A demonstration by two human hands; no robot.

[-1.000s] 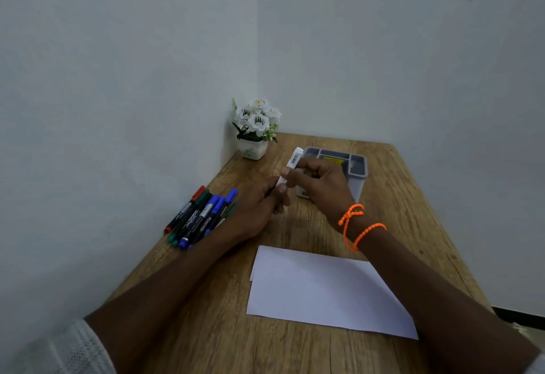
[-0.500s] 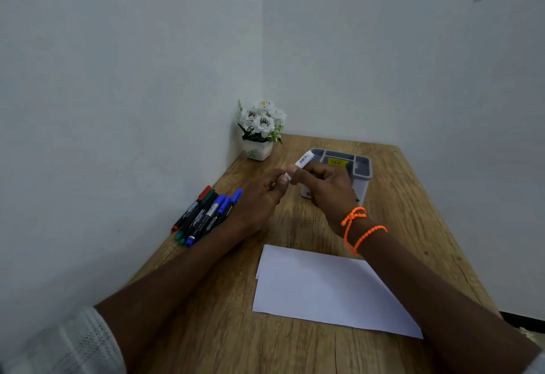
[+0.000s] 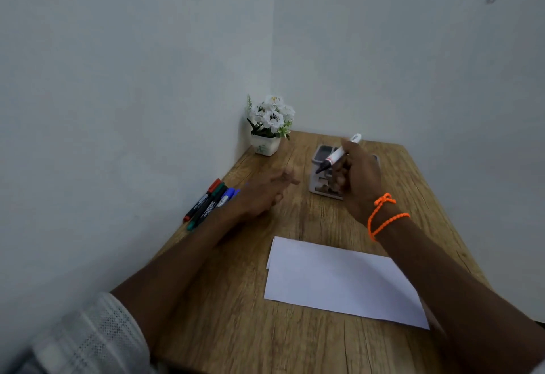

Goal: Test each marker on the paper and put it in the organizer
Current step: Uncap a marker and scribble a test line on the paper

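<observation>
My right hand (image 3: 361,180) is raised over the grey organizer (image 3: 322,157) and grips a white marker (image 3: 339,153). The marker's dark tip is bare and points down to the left. My left hand (image 3: 262,196) is blurred, low over the table beside the pile of loose markers (image 3: 209,202), which are red, green, black and blue. Its fingertips are drawn together, and I cannot see whether they hold the cap. A white sheet of paper (image 3: 339,280) lies blank in front of me. My right hand hides most of the organizer.
A small white pot of white flowers (image 3: 269,125) stands in the far corner, where two walls meet the wooden table (image 3: 224,329). The left wall runs right along the marker pile. An orange cord bracelet (image 3: 383,215) is on my right wrist.
The two hands, joined on the capped marker before, have pulled apart. The marker tip is now bare, my right hand has lifted to the right and my left has drawn back left.
</observation>
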